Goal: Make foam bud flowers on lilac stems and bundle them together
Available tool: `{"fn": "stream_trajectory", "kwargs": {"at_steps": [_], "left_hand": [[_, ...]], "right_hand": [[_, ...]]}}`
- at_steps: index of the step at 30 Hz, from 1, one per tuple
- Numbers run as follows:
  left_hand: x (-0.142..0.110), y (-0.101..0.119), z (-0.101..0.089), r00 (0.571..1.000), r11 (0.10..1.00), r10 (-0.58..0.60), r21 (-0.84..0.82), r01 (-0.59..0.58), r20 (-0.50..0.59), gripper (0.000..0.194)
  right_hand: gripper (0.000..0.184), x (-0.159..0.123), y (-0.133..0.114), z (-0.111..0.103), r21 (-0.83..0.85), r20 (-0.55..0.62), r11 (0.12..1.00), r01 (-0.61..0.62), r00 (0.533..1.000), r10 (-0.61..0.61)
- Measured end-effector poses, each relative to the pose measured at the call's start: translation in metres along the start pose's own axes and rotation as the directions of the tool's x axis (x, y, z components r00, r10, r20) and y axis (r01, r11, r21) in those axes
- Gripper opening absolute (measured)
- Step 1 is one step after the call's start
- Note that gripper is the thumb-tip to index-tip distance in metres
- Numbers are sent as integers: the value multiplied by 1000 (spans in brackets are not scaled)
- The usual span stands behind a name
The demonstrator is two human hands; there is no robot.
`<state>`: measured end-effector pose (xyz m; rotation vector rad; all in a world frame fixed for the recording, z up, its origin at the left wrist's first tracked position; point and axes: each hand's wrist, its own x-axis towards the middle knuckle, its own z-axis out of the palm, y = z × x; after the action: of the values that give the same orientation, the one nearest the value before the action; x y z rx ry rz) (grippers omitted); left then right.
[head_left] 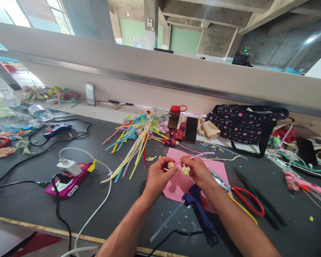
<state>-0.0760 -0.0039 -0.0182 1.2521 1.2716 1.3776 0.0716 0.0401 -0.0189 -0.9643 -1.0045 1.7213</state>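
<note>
Above a pink sheet, my left hand pinches a small pale yellow fuzzy piece between thumb and fingers. My right hand is closed on a lilac pipe cleaner with a pale yellow fuzzy flower at its near side. The two hands almost meet. Just below them lies a dark blue glue gun with a clear glue stick in its back. Red-handled scissors lie beside my right forearm, their blades partly on the sheet.
Bundled pipe cleaners spread left of centre. Behind stand a red-lidded bottle, a phone and a patterned bag. A purple power strip trails cables at left. Dark long-handled pliers lie right.
</note>
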Motion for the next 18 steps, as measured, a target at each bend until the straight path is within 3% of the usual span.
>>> {"fn": "stream_trajectory", "kwargs": {"at_steps": [3, 5, 18], "left_hand": [[-1, 1, 0, 992, 956, 111, 278, -90, -59, 12], [-2, 3, 0, 986, 922, 147, 370, -111, -72, 8], [1, 1, -4, 973, 866, 224, 469, -172, -57, 6]], "right_hand": [[15, 0, 2, 0, -11, 0, 1000, 7, 1000, -7], [15, 0, 3, 0, -26, 0, 1000, 13, 1000, -13], [18, -3, 2, 2, -95, 19, 995, 33, 999, -32]]}}
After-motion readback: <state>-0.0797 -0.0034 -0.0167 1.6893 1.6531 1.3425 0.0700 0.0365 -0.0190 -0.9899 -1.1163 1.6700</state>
